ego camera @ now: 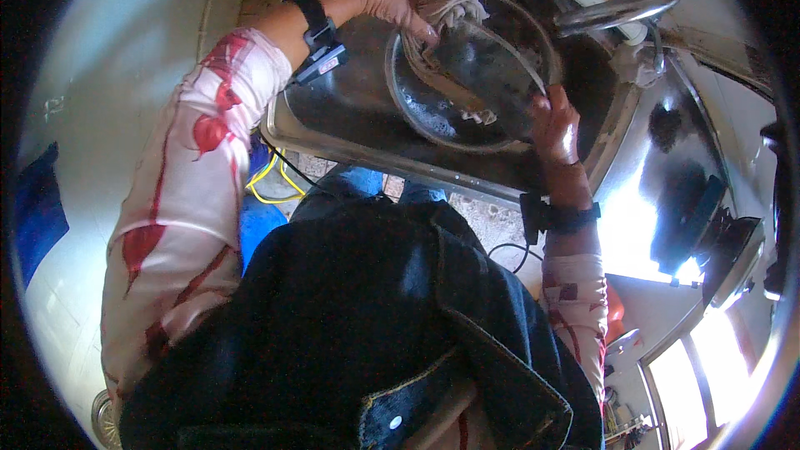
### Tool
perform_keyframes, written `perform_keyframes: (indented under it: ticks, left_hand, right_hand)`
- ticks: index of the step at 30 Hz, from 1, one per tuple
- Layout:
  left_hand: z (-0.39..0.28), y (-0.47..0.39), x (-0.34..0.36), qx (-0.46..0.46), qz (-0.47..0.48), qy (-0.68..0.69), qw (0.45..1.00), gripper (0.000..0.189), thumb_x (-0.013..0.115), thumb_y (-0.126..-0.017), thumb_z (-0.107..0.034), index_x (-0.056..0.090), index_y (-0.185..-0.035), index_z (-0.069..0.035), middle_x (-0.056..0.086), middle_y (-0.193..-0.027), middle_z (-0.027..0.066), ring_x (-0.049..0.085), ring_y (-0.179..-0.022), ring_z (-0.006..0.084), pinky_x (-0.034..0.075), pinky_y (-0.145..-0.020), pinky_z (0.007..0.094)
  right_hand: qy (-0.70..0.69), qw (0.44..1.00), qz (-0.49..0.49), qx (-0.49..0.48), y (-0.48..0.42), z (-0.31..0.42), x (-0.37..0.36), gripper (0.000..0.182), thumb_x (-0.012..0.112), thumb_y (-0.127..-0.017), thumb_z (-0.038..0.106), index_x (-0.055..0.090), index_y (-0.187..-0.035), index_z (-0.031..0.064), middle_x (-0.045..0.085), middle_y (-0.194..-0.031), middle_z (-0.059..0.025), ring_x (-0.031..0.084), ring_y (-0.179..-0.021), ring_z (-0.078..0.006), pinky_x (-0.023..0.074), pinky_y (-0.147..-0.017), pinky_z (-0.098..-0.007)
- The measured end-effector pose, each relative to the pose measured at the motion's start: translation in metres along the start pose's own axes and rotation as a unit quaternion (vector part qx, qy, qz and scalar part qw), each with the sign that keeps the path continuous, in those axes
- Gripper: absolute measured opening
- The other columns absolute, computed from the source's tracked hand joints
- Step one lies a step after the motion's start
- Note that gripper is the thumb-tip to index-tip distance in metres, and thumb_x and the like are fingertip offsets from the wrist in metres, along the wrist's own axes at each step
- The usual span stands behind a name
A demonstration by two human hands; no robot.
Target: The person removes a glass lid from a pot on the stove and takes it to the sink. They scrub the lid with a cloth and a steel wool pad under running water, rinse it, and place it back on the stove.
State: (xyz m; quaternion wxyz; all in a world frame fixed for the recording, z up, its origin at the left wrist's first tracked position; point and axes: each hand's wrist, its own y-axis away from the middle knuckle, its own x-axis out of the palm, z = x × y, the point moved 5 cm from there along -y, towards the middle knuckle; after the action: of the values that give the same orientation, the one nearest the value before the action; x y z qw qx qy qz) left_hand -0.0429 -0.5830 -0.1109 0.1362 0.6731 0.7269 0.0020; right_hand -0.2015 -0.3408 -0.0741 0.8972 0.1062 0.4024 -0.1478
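Note:
My left hand (pixel 403 9) is closed on a wet, light-coloured cloth (pixel 453 7) at the far left side of a round basin (pixel 409 114). The basin stands in a stainless steel sink (pixel 337 87). Part of the cloth hangs down into the basin, where some foam floats on dark water. A thin pale strip runs from the bunched cloth towards my right hand (pixel 556 125), whose fingers are closed at the basin's right rim. Whether they hold the strip, the rim or both, I cannot tell.
A curved metal faucet (pixel 619 9) reaches over the sink's far right corner. A crumpled pale cloth (pixel 637 65) lies below it. The steel counter (pixel 631 187) continues at the right. Yellow wire-like loops (pixel 269 184) and a blue container (pixel 259 225) are below the sink's left side.

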Motion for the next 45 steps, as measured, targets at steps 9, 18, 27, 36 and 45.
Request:
perform_keyframes:
  ticks: [9,18,27,36,45]
  left_hand:
    - [-0.082,-0.052,0.07,0.024,0.035,-0.303,0.952,0.05,0.08,-0.061,-0.03,0.063,-0.099,-0.003,0.066,-0.09,0.0149,0.063,-0.078,0.0244,0.049,-0.073,0.0377]
    - [-0.023,-0.002,0.0,-0.045,-0.049,-0.083,0.994,0.054,0.082,-0.061,-0.025,0.061,-0.107,-0.006,0.066,-0.097,0.0096,0.061,-0.091,0.0203,0.047,-0.085,0.0328]
    - [-0.015,-0.039,0.022,-0.026,-0.023,-0.144,0.989,0.055,0.083,-0.058,-0.029,0.063,-0.104,-0.006,0.066,-0.099,0.0104,0.061,-0.09,0.0214,0.046,-0.085,0.034]
    - [0.042,0.008,-0.01,-0.101,-0.169,-0.149,0.969,0.053,0.083,-0.059,-0.036,0.065,-0.098,-0.006,0.066,-0.094,0.0108,0.062,-0.089,0.0235,0.047,-0.081,0.0341]
    - [-0.002,-0.008,0.028,0.167,-0.343,-0.335,0.861,0.052,0.081,-0.061,-0.033,0.058,-0.096,-0.003,0.059,-0.096,0.0183,0.059,-0.088,0.0331,0.048,-0.077,0.0402]
  right_hand:
    - [-0.012,0.999,0.019,-0.03,-0.008,0.023,-0.004,0.015,0.054,-0.088,0.016,0.049,-0.097,0.0043,0.058,-0.075,-0.0234,0.056,-0.074,-0.0453,0.0459,-0.058,-0.0434]
    - [-0.087,0.994,-0.043,0.05,-0.004,-0.005,-0.006,0.018,0.052,-0.091,0.023,0.05,-0.091,0.0048,0.052,-0.066,-0.0211,0.049,-0.061,-0.0437,0.0414,-0.051,-0.039]
    - [-0.023,0.998,0.01,-0.053,-0.033,0.022,-0.009,0.017,0.056,-0.088,0.021,0.052,-0.094,0.0055,0.059,-0.072,-0.0204,0.057,-0.07,-0.0424,0.0461,-0.056,-0.0413]
    - [-0.066,0.995,-0.024,0.076,-0.012,-0.021,-0.002,0.024,0.047,-0.094,0.025,0.052,-0.095,0.0014,0.056,-0.067,-0.0133,0.052,-0.059,-0.0199,0.0439,-0.056,-0.0323]
    - [-0.255,0.955,-0.065,0.138,-0.015,-0.033,0.011,0.028,0.043,-0.096,0.021,0.052,-0.113,0.0,0.062,-0.089,-0.0063,0.054,-0.076,-0.0138,0.0441,-0.071,-0.0273]
